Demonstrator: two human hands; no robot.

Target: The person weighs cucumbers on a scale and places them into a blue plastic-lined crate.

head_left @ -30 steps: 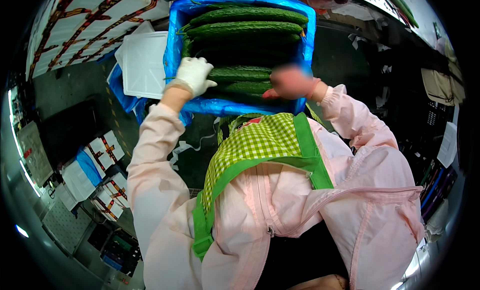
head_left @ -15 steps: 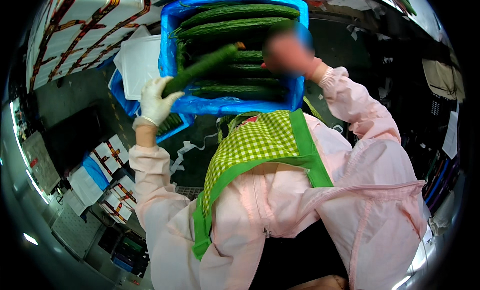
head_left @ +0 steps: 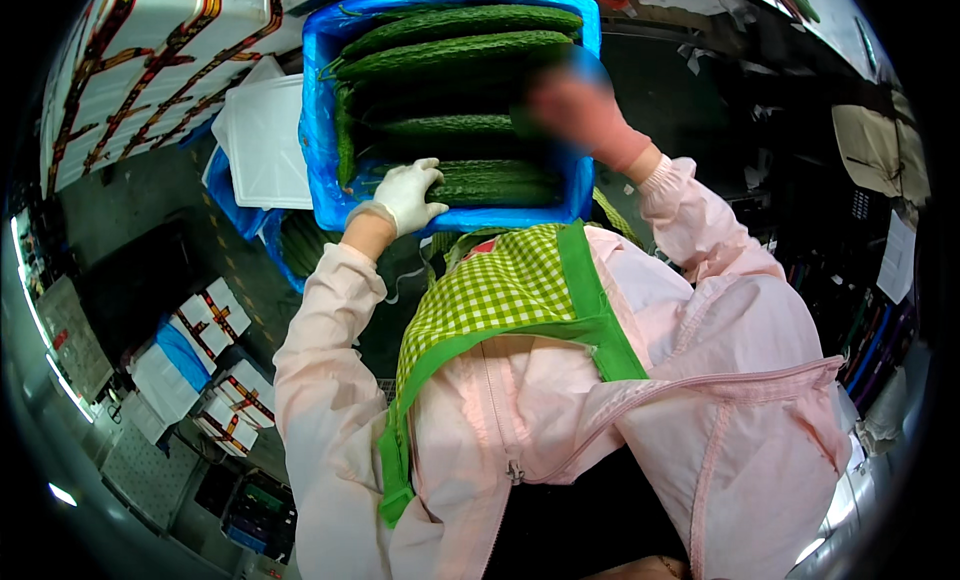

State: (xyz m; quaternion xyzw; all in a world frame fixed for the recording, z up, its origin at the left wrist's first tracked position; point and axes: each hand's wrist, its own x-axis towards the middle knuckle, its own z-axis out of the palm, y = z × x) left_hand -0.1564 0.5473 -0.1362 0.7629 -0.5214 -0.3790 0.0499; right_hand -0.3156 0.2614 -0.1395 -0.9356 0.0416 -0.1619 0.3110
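Observation:
A box lined with blue plastic sheet holds long, bumpy green cucumbers lying side by side. My left hand, in a white glove, reaches over the box's near left corner. Its fingers and thumb close round the left end of a near cucumber, which lies flat in the box. My right hand, in a reddish glove, is over the right side of the box, by the cucumbers' right ends. Blur smears its fingers, so their grip does not show.
White foam boxes with printed tape stack up at the far left. A white lid leans beside the blue-lined box, and a smaller blue-lined container with cucumbers sits below it. More taped boxes stand farther left.
My left hand has moved right, from outside the box's left edge to its near row. The tilted cucumber it held up is no longer raised. My right hand stays over the right side.

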